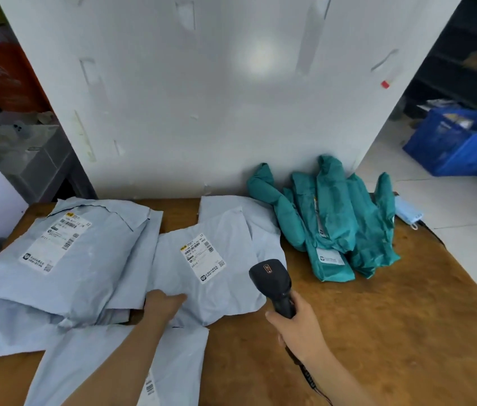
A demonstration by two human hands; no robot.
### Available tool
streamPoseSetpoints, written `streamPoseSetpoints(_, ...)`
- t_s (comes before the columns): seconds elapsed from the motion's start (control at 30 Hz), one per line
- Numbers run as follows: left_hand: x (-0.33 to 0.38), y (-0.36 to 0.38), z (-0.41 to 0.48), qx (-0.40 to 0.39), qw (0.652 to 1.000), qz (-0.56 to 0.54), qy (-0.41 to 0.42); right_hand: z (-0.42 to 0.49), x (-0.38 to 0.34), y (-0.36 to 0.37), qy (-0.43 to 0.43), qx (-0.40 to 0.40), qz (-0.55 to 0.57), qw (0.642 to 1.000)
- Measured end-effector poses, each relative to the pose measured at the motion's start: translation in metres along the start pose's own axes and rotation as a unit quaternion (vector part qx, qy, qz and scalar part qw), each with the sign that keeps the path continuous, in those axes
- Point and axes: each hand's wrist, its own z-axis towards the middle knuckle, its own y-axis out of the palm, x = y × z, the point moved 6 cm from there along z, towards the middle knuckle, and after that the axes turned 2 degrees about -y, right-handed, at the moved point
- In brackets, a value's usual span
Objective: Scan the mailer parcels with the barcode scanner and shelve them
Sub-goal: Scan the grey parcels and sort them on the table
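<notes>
Several pale grey mailer parcels lie on a brown wooden table [377, 317]. The middle parcel [216, 276] shows a white shipping label [203, 257] face up. My left hand [162, 306] rests on that parcel's near left edge; whether its fingers curl under the edge is hidden. My right hand [297, 326] grips the handle of a black barcode scanner [273, 284], whose head points toward the label from the right. A larger labelled grey parcel [64, 259] lies at the left. Another grey parcel [120, 367] lies under my left forearm.
A pile of teal mailer parcels [339, 221] leans against the white panel [216, 98] at the table's back right. A blue face mask [408, 213] lies at the far right edge. A blue crate [462, 142] stands on the floor beyond, dark shelving [471, 54] behind it.
</notes>
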Motion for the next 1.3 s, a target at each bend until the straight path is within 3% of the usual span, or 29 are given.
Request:
streamPoseSetpoints(0.07, -0.003, 0.01, 0.007, -0.04, 0.999, -0.012, -0.024, -0.002, 0.001, -0.002, 0.004, 0.005, 0.01, 1.0)
streamPoseSetpoints(0.17, -0.003, 0.018, 0.014, -0.041, 0.993, 0.109, -0.024, -0.002, 0.004, -0.003, 0.016, 0.013, 0.013, 1.0)
streamPoseSetpoints(0.27, 0.001, 0.017, 0.007, 0.025, 0.938, 0.347, 0.009, -0.003, 0.006, -0.004, 0.032, 0.008, 0.019, 0.999)
streamPoseSetpoints(0.37, 0.0, 0.042, -0.004, -0.014, 0.898, 0.437, 0.046, -0.005, 0.007, -0.003, 0.042, 0.002, 0.011, 0.999)
streamPoseSetpoints(0.5, -0.007, 0.077, -0.015, -0.04, 0.889, 0.449, 0.081, -0.007, 0.007, -0.004, 0.049, 0.009, 0.009, 0.999)
streamPoseSetpoints(0.7, -0.005, 0.071, -0.015, 0.05, 0.867, 0.446, 0.214, -0.012, 0.007, -0.01, 0.049, 0.022, 0.004, 0.999)
streamPoseSetpoints(0.83, 0.001, 0.065, -0.024, -0.011, 0.912, 0.262, 0.314, -0.013, 0.008, -0.016, 0.047, 0.037, 0.004, 0.998)
streamPoseSetpoints(0.9, 0.003, 0.064, -0.032, -0.06, 0.911, 0.206, 0.351, -0.013, 0.006, -0.019, 0.045, 0.047, 0.005, 0.998)
streamPoseSetpoints(1.0, 0.004, 0.071, -0.06, -0.153, 0.852, 0.277, 0.418, -0.009, -0.001, -0.021, 0.032, 0.054, -0.002, 0.998)
streamPoseSetpoints(1.1, -0.003, 0.082, -0.092, -0.198, 0.731, 0.411, 0.507, -0.006, -0.007, -0.019, 0.028, 0.04, -0.016, 0.999)
streamPoseSetpoints(1.13, -0.008, 0.082, -0.092, -0.2, 0.73, 0.421, 0.499, -0.007, -0.008, -0.017, 0.035, 0.026, -0.014, 0.999)
streamPoseSetpoints(1.17, -0.011, 0.078, -0.09, -0.189, 0.754, 0.398, 0.486, -0.008, -0.009, -0.014, 0.044, 0.006, -0.011, 0.999)
streamPoseSetpoints(1.27, -0.019, 0.047, -0.062, -0.067, 0.912, 0.231, 0.331, -0.014, -0.009, -0.004, 0.067, -0.059, -0.022, 0.996)
streamPoseSetpoints(1.3, -0.021, 0.036, -0.054, -0.028, 0.943, 0.187, 0.273, -0.015, -0.009, 0.0, 0.071, -0.076, -0.038, 0.994)
